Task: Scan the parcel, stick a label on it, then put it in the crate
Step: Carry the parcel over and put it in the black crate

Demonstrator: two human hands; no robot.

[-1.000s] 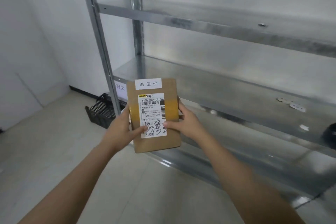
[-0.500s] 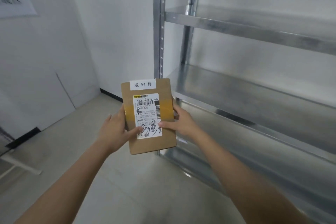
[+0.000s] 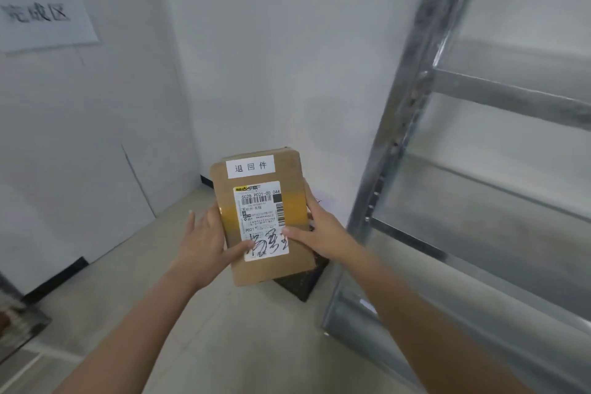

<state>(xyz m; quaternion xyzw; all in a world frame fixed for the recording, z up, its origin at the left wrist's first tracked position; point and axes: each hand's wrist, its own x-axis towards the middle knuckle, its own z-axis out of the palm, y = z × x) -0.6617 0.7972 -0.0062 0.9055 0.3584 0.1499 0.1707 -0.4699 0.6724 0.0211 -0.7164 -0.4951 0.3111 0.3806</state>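
Observation:
I hold a flat brown cardboard parcel [image 3: 265, 221] upright in front of me with both hands. It carries a white shipping label with barcodes and handwriting, a small white sticker [image 3: 250, 166] with printed characters near its top edge, and a band of yellow tape. My left hand [image 3: 204, 243] grips its left edge, thumb on the shipping label. My right hand [image 3: 319, 233] grips its right edge, thumb also on the label. A black crate [image 3: 302, 281] stands on the floor behind and below the parcel, mostly hidden by it.
A metal shelving rack [image 3: 399, 144] fills the right side, its upright post close to my right arm. White walls meet in a corner ahead; a paper sign [image 3: 41, 16] hangs on the left wall. A dark object [image 3: 16, 320] sits at the lower left edge.
My view has swung left: the rack has slid to the right and the wall corner and sign have come into view. Both hands keep the same hold on the parcel.

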